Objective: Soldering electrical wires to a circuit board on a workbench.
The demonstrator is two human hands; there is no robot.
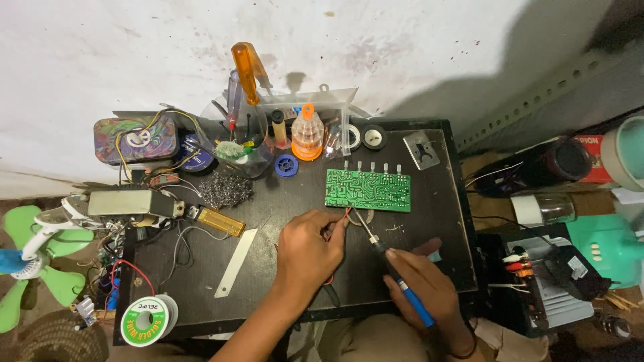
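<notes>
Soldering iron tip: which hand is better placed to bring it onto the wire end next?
Right. The right hand already grips the soldering iron, its tip by the wire pinched in the left hand, below the green board.

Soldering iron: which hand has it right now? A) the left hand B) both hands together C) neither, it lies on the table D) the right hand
D. The right hand grips the blue-handled soldering iron, its tip aimed toward the left hand, which pinches a thin wire just below the green circuit board.
</notes>
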